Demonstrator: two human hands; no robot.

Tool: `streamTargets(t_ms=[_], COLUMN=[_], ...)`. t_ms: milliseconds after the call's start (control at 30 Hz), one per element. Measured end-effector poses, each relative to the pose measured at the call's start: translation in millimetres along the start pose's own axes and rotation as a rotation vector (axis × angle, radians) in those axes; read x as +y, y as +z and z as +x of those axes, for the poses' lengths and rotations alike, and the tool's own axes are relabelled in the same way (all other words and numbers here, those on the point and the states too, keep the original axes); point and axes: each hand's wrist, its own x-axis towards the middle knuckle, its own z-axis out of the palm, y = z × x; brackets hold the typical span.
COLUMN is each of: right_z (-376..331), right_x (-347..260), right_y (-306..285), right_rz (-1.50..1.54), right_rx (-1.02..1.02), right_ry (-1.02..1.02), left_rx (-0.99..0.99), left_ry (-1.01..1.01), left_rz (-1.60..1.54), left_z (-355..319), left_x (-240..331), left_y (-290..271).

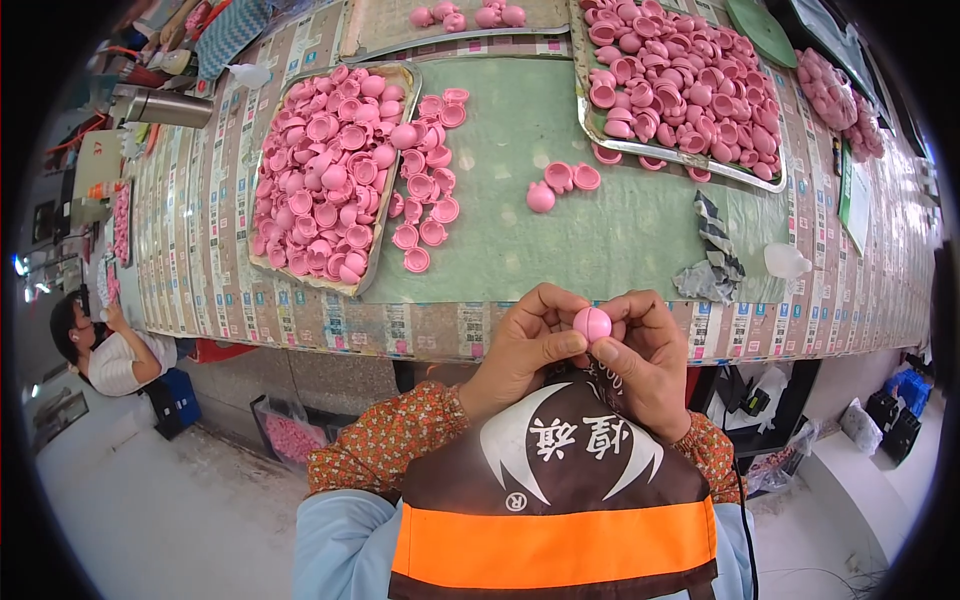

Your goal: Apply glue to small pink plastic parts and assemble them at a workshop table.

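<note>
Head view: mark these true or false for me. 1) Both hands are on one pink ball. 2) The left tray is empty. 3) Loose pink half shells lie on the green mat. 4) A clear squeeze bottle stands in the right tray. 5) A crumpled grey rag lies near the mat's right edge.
1) True: the left hand and right hand together pinch a closed pink ball.
2) False: the left tray is heaped with pink half shells.
3) True: loose half shells lie on the green mat.
4) False: the squeeze bottle lies on the table, outside the right tray.
5) True: the grey rag is there.
</note>
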Motion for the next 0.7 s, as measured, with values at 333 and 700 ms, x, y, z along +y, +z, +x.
streamTargets(t_ms=[333,700], right_z=[1.6,13.6], right_x=[5.3,-16.7], right_y=[-4.2,-11.3], right_rz=[0.020,-0.919], right_rx=[-0.011,-0.034], right_ry=[-0.040,-0.454], left_rx=[-0.052,-0.071], left_ry=[0.048,-0.076], left_rz=[0.019,0.044], left_z=[2.3,6.8], left_x=[-1.4,9.5], left_y=[3.2,6.9])
